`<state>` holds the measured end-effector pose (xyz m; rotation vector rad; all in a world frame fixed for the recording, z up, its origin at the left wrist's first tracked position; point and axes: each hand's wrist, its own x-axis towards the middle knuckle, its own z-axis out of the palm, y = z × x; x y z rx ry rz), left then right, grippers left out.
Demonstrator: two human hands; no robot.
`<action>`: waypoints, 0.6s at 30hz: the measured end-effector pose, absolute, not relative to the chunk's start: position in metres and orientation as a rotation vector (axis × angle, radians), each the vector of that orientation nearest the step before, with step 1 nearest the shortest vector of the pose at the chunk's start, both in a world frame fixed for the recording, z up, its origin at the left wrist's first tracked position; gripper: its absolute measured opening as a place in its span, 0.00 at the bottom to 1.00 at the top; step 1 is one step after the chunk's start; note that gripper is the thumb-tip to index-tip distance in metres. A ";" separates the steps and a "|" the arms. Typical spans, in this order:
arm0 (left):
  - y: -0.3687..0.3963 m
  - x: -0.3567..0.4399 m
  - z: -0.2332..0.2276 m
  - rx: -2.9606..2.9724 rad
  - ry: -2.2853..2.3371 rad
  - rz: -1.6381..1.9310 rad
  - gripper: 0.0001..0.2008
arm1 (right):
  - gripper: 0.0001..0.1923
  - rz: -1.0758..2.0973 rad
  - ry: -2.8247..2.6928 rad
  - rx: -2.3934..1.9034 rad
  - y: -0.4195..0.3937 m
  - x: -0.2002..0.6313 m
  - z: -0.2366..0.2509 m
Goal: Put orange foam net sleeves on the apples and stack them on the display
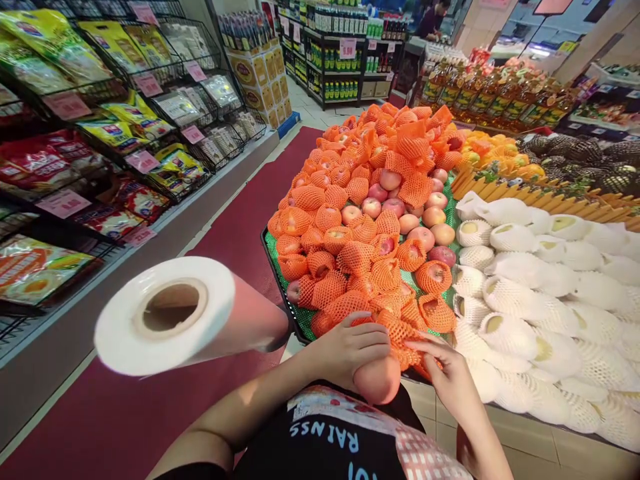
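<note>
My left hand (345,350) is closed around a pale red apple (377,381) held low in front of my body. My right hand (447,370) is just to the right, its fingers pinching an orange foam net (400,333) beside the apple. Just beyond both hands rises a big heap of apples, many wrapped in orange foam nets (327,220). Several bare apples (421,239) show at the right side of the heap. The palm of my left hand and part of the net are hidden.
A large roll of clear plastic bags (210,320) stands left of the display. White-netted fruit (530,293) lies in rows at the right. Packaged goods fill a wire shelf (125,113) at the left. Oil bottles (495,93) and a person (434,20) are farther back.
</note>
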<state>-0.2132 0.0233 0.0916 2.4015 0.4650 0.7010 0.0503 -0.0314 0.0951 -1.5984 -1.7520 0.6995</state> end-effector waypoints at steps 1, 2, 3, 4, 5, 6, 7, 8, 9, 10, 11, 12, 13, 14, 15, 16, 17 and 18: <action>0.023 -0.215 0.091 2.396 0.443 0.687 0.26 | 0.16 0.682 -1.774 -1.626 -0.031 0.051 0.090; 0.023 -0.216 0.090 2.394 0.419 0.674 0.27 | 0.17 0.656 -1.761 -1.654 -0.030 0.051 0.085; 0.023 -0.218 0.089 2.397 0.396 0.660 0.28 | 0.16 0.615 -1.716 -1.688 -0.030 0.049 0.082; 0.023 -0.220 0.087 2.399 0.379 0.645 0.29 | 0.16 0.558 -1.649 -1.724 -0.029 0.045 0.081; 0.024 -0.221 0.085 2.395 0.377 0.632 0.31 | 0.15 0.489 -1.578 -1.755 -0.027 0.041 0.082; 0.025 -0.223 0.083 2.382 0.389 0.624 0.33 | 0.13 0.419 -1.521 -1.778 -0.026 0.036 0.084; 0.026 -0.224 0.082 2.358 0.414 0.620 0.35 | 0.12 0.353 -1.495 -1.789 -0.025 0.030 0.086; 0.027 -0.226 0.081 2.324 0.448 0.623 0.36 | 0.11 0.293 -1.508 -1.784 -0.024 0.024 0.090; 0.029 -0.228 0.081 2.285 0.484 0.633 0.37 | 0.10 0.246 -1.558 -1.763 -0.023 0.019 0.094; 0.031 -0.230 0.081 2.245 0.521 0.649 0.39 | 0.10 0.213 -1.632 -1.735 -0.022 0.014 0.097; 0.033 -0.233 0.083 2.207 0.552 0.666 0.40 | 0.12 0.196 -1.717 -1.706 -0.021 0.009 0.100; 0.035 -0.235 0.086 2.174 0.577 0.688 0.42 | 0.16 0.188 -1.800 -1.685 -0.020 0.004 0.103; 0.036 -0.238 0.089 2.144 0.601 0.716 0.43 | 0.20 0.183 -1.871 -1.673 -0.019 0.000 0.105; 0.037 -0.240 0.094 2.117 0.624 0.747 0.44 | 0.24 0.184 -1.931 -1.669 -0.017 -0.004 0.107; 0.037 -0.243 0.098 2.091 0.650 0.773 0.45 | 0.28 0.190 -1.986 -1.665 -0.016 -0.008 0.108; 0.036 -0.245 0.102 2.061 0.678 0.793 0.46 | 0.32 0.193 -2.040 -1.655 -0.014 -0.012 0.108; 0.034 -0.246 0.105 2.025 0.705 0.799 0.47 | 0.35 0.198 -2.096 -1.640 -0.013 -0.016 0.109; 0.033 -0.247 0.107 1.981 0.729 0.788 0.47 | 0.38 0.208 -2.156 -1.620 -0.011 -0.020 0.109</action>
